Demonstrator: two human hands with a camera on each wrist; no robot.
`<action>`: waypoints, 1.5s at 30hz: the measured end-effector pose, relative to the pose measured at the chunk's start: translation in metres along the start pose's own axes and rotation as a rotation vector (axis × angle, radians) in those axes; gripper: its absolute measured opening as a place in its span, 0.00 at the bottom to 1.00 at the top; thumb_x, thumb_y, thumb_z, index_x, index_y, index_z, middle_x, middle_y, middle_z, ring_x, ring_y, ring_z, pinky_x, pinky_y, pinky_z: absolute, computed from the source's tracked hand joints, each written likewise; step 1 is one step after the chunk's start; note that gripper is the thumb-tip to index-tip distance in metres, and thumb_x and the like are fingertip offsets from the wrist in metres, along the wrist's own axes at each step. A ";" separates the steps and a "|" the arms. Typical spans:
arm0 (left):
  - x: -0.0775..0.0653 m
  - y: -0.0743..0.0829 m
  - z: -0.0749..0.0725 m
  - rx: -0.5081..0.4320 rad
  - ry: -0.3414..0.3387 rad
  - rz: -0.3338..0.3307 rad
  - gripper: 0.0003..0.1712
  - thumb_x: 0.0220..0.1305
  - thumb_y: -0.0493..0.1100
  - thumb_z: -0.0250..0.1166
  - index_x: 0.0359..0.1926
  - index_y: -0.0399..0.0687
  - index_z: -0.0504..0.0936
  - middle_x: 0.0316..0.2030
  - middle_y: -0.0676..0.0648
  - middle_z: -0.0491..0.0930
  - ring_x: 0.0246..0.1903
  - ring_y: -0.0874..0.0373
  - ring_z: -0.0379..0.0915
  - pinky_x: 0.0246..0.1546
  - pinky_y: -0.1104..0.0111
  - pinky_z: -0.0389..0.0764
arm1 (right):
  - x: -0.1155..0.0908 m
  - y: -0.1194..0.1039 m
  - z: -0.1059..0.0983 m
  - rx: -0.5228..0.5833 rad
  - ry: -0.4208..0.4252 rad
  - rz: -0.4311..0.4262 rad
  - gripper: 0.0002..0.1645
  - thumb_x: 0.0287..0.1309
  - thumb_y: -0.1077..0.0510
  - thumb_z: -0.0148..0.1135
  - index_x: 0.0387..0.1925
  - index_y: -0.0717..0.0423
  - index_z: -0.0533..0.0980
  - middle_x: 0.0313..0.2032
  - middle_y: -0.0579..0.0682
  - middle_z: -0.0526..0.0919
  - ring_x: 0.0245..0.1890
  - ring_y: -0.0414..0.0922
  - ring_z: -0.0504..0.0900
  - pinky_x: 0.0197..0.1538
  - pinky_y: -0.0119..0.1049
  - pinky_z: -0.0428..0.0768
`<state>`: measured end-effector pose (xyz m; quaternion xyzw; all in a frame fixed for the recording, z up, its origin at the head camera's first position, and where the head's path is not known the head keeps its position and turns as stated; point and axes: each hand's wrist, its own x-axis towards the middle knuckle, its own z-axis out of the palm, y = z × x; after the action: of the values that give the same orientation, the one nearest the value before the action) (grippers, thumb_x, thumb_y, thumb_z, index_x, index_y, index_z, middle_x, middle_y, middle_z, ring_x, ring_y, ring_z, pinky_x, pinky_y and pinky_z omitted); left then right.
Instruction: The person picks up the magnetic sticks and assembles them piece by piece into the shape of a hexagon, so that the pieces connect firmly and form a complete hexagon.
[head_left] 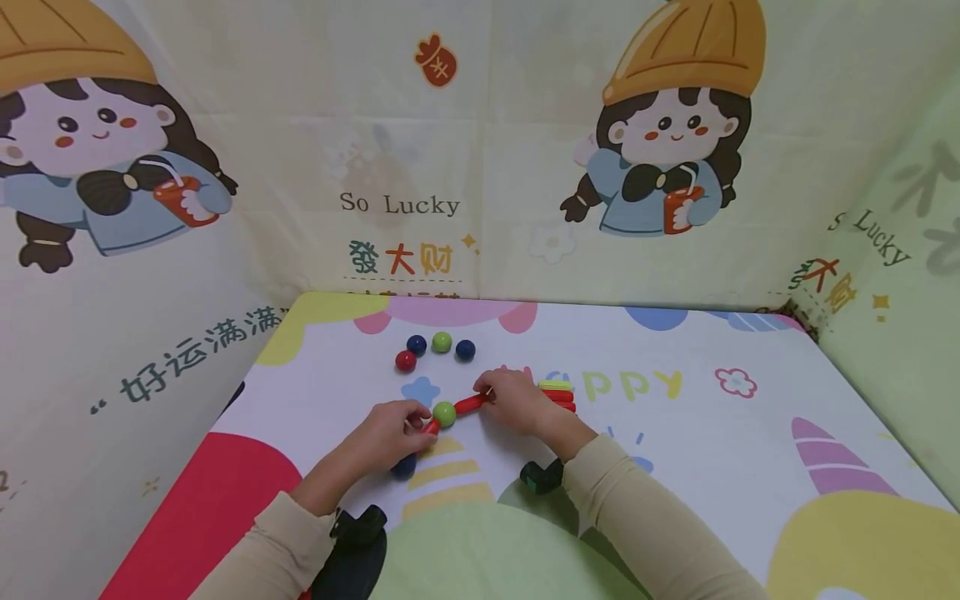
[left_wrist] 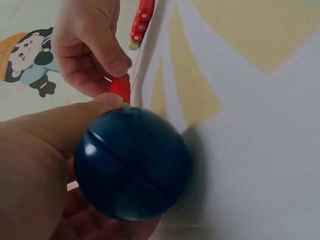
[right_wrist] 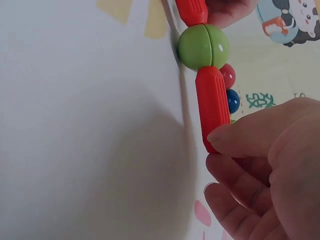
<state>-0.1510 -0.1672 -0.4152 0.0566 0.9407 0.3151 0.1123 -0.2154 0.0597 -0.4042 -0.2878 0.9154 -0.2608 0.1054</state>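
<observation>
My left hand [head_left: 386, 437] pinches a short red rod [head_left: 432, 427] between thumb and fingers. A dark blue ball [left_wrist: 132, 165] is at that rod's near end, large in the left wrist view. At its other end sits a green ball [right_wrist: 202, 47], from which a second red rod [right_wrist: 212, 102] extends toward the right. The thumb and index finger of my right hand [head_left: 517, 402] grip the far end of this second rod. Balls and rods form one joined chain, held low over the patterned tabletop.
Behind the hands lie a red ball [head_left: 406, 361], a blue ball [head_left: 416, 344], a green ball [head_left: 442, 342] and another blue ball [head_left: 465, 350]. Beyond the right hand are red rods [head_left: 562, 397] beside a yellow-green rod [head_left: 556, 385]. A printed cloth wall [head_left: 510, 167] rises behind the table.
</observation>
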 end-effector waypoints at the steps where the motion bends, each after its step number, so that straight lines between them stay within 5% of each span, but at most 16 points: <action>1: 0.000 0.000 0.000 0.000 0.001 -0.005 0.21 0.58 0.47 0.75 0.49 0.43 0.82 0.33 0.52 0.76 0.33 0.58 0.72 0.36 0.68 0.81 | 0.000 0.000 0.001 0.002 0.005 -0.004 0.15 0.63 0.63 0.67 0.51 0.59 0.80 0.45 0.51 0.83 0.45 0.48 0.80 0.54 0.43 0.79; 6: 0.002 0.000 0.000 0.011 0.025 -0.028 0.23 0.59 0.48 0.74 0.52 0.43 0.82 0.34 0.52 0.77 0.33 0.58 0.72 0.37 0.68 0.81 | 0.001 -0.002 0.004 0.031 0.014 0.011 0.14 0.63 0.64 0.66 0.50 0.58 0.80 0.43 0.50 0.83 0.44 0.47 0.80 0.53 0.42 0.79; 10: 0.009 0.002 -0.001 0.046 0.041 0.021 0.24 0.60 0.48 0.74 0.55 0.43 0.82 0.37 0.51 0.79 0.36 0.57 0.74 0.41 0.64 0.82 | 0.003 -0.004 0.006 0.052 0.010 0.017 0.16 0.62 0.63 0.67 0.52 0.58 0.80 0.44 0.50 0.83 0.45 0.47 0.79 0.52 0.41 0.80; 19: 0.014 0.005 -0.003 0.101 -0.007 0.066 0.23 0.63 0.46 0.71 0.58 0.46 0.83 0.43 0.50 0.82 0.38 0.57 0.74 0.40 0.66 0.82 | 0.004 -0.008 0.010 0.070 0.014 0.016 0.18 0.63 0.63 0.66 0.54 0.59 0.79 0.48 0.52 0.83 0.47 0.48 0.81 0.53 0.40 0.80; 33: 0.012 0.005 -0.005 0.048 0.010 -0.033 0.21 0.61 0.45 0.72 0.53 0.43 0.81 0.38 0.50 0.77 0.38 0.55 0.72 0.43 0.63 0.82 | 0.006 -0.012 0.018 0.134 0.015 0.041 0.18 0.63 0.63 0.66 0.55 0.58 0.79 0.47 0.50 0.82 0.46 0.46 0.79 0.53 0.39 0.80; 42: 0.016 0.003 -0.008 0.091 -0.007 0.028 0.22 0.61 0.46 0.72 0.54 0.42 0.83 0.43 0.48 0.81 0.42 0.53 0.73 0.47 0.60 0.81 | 0.006 -0.016 0.017 0.161 0.038 0.022 0.19 0.63 0.65 0.64 0.56 0.60 0.78 0.48 0.52 0.82 0.47 0.47 0.79 0.53 0.40 0.80; 45: 0.019 0.004 -0.006 0.099 -0.006 0.027 0.21 0.61 0.47 0.72 0.53 0.43 0.84 0.44 0.48 0.81 0.43 0.53 0.73 0.42 0.64 0.81 | 0.006 -0.016 0.017 0.159 0.041 0.018 0.19 0.63 0.65 0.65 0.56 0.60 0.78 0.48 0.52 0.82 0.47 0.47 0.79 0.53 0.41 0.80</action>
<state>-0.1710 -0.1646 -0.4112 0.0759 0.9539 0.2695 0.1080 -0.2065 0.0382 -0.4105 -0.2648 0.8964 -0.3375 0.1113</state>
